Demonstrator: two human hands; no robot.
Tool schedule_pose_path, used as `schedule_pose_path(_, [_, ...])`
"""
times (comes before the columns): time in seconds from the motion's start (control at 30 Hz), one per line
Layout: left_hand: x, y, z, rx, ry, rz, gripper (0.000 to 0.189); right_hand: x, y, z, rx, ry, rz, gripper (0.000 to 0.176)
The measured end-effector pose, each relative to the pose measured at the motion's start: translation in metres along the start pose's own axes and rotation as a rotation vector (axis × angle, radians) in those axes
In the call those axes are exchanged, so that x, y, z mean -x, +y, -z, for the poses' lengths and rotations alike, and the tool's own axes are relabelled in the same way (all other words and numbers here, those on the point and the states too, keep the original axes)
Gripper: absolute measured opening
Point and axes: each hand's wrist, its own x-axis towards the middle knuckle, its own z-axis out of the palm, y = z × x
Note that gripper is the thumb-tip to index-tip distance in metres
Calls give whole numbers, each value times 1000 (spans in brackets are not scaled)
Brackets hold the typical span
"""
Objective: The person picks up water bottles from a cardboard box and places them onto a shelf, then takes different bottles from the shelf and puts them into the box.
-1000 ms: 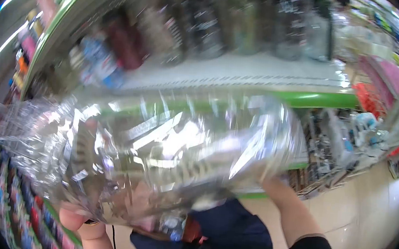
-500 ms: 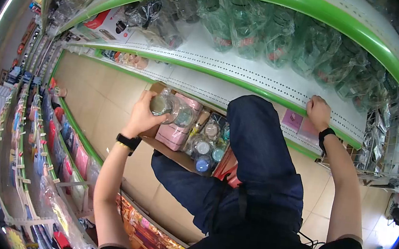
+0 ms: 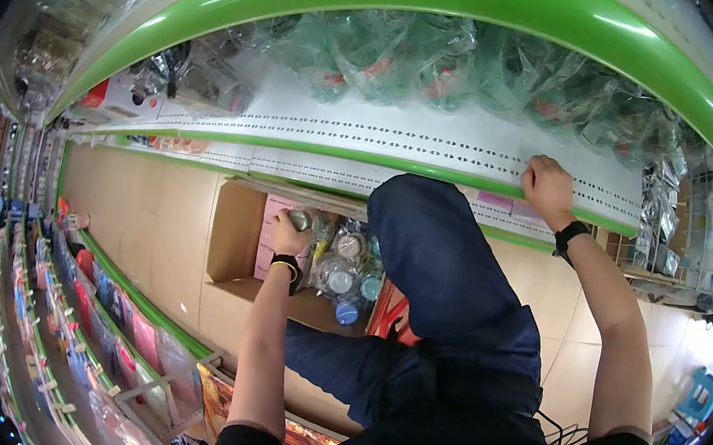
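My left hand (image 3: 289, 235) is closed around a clear jar (image 3: 301, 220) with a greyish end, over the open cardboard box (image 3: 236, 229). Part of the jar is hidden by the fingers. Under the hand are pink packages (image 3: 267, 244) standing in the box. To their right sit several plastic-wrapped bottles, among them one with a white lid (image 3: 340, 282) and one with a blue lid (image 3: 348, 313). My right hand (image 3: 549, 187) grips the green front edge of the white shelf (image 3: 460, 146), its fingers curled on top.
Several greenish bottles in plastic (image 3: 446, 71) line the back of the shelf. A red-and-white box (image 3: 117, 102) stands at its left. My bent knee (image 3: 426, 221) is right of the cardboard box. Racks of hanging goods (image 3: 104, 309) run along the left; a wire basket (image 3: 701, 250) hangs at right.
My left hand has lowered the jar into the cardboard box, over the pink packages. The view has shifted closer to the shelf. My right hand stays on the shelf edge.
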Motion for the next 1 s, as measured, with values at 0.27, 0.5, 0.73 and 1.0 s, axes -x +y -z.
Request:
schedule_pose_path(0.27, [8,44,-25,36,-55,3,75,0,-1,2,-20,2,4,8])
schedule_pose_path(0.5, [12,24,-65,125,-149,-34,89,0,-2,3,3,8,10,9])
schedule_pose_path(0.73, [3,34,-57,88,-447,-27,101,2,-1,1,-8,32,-4,10])
schedule_pose_path(1.0, [18,59,-63,383,-124,240,89,4,-2,4,-19,56,19,15])
